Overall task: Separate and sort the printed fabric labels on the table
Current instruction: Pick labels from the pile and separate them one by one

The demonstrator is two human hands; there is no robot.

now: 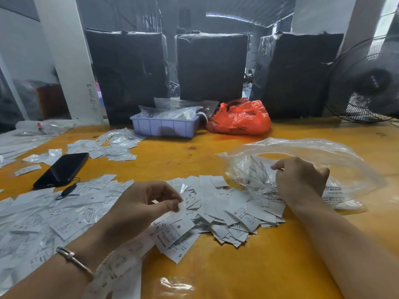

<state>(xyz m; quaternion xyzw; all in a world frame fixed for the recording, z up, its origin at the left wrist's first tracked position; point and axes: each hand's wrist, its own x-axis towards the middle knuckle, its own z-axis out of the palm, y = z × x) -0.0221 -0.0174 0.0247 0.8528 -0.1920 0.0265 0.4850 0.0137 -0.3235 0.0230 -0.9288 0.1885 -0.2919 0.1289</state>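
Note:
A heap of white printed fabric labels [228,214] with size letters lies on the orange table [269,266] in front of me. More labels [38,223] spread to the left. My left hand [142,203] hovers over the heap, thumb and fingers pinched on a small clear plastic sleeve [182,196]. My right hand [300,180] rests on a large clear plastic bag [323,158] at the right, fingers closed on its film and on labels inside it.
A black phone [62,169] lies at the left among labels. At the back stand a lilac tray [164,127] with packets, a red plastic bag [239,118], dark wrapped boxes [211,65] and a fan [371,83]. Small packets [116,145] lie behind the phone.

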